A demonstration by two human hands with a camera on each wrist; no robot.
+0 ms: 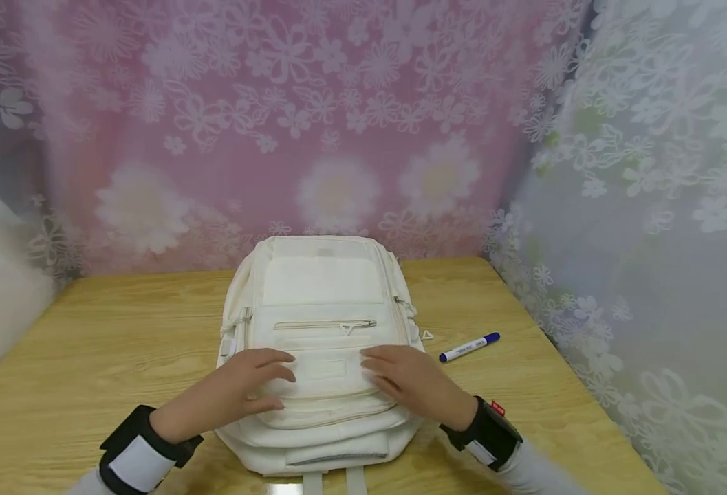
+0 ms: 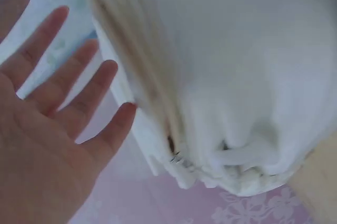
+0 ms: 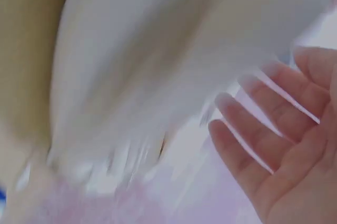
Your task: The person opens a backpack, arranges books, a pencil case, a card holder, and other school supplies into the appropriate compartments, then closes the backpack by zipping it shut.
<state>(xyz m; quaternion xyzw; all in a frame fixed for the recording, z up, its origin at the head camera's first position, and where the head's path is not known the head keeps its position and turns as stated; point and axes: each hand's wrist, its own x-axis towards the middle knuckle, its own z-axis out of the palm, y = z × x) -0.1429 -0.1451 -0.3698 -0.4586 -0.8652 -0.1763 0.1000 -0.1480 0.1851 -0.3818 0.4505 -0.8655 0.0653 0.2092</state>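
A cream-white backpack [image 1: 322, 282] lies on the wooden table, its front with several zips facing up and its straps toward the person. Over the left part of its lower front is my left hand [image 1: 248, 385], fingers spread and relaxed. Opposite it, my right hand [image 1: 409, 381] hovers at the right part, fingers loosely extended. The left wrist view shows spread fingers beside the backpack's zipped side [image 2: 152, 76], with nothing held. In the right wrist view the fingers [image 3: 253, 129] are likewise apart beside blurred white fabric [image 3: 158, 66]. Whether any fingertip touches the bag I cannot tell.
A white marker with a blue cap [image 1: 470, 347] lies on the wooden table [image 1: 122, 350] to the right of the backpack. Pink floral cloth [image 1: 338, 137] hangs behind the table, and pale floral cloth [image 1: 648, 275] runs along its right edge.
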